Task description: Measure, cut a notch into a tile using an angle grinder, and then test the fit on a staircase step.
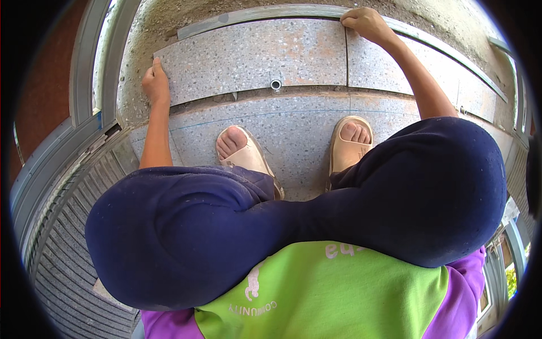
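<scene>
My left hand grips the left end of a long speckled grey tile, thumb near its far corner. My right hand has its fingers curled at that tile's far right corner, by the seam with a second speckled tile. A pale strip runs along their far edge. A small round pipe end shows at the near edge of the held tile, above a dark gap. My sandaled feet stand on a speckled floor slab marked with a thin blue line.
Metal frames with a brown panel stand at the left, above ribbed grey slabs. Rough sandy ground lies beyond the tiles. More metal framing is at the right. My bent knees fill the lower middle.
</scene>
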The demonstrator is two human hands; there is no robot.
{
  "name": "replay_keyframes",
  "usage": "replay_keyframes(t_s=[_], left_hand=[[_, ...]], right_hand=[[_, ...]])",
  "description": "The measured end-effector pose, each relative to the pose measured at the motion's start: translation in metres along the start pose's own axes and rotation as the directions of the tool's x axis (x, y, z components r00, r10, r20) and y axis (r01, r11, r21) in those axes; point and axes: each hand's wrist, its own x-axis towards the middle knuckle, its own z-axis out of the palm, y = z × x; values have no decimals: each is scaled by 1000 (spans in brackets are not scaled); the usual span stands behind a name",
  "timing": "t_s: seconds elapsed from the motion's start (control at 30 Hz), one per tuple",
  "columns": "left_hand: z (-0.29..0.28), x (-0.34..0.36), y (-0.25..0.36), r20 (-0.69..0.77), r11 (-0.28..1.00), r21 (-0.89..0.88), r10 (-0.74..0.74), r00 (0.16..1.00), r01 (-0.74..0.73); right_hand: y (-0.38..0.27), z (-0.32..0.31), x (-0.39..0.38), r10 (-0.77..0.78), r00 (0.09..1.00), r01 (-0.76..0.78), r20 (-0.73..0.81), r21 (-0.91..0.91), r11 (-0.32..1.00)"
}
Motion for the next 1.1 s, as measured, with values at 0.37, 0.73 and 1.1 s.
replay_keyframes(t_s=[0.37, 0.73, 1.1], left_hand=[[2, 2, -3, -13, 1000, -26, 7, 1000, -8], [2, 4, 2, 68, 990, 23, -140, 988, 139], [-1, 16, -7, 276, 878, -169, -395, 876, 449]], right_hand=[[-5, -4, 0, 95, 994, -98, 48, 47, 994], [-7, -5, -1, 123, 990, -126, 72, 32, 992], [-12, 3, -2, -26, 999, 28, -21, 85, 996]])
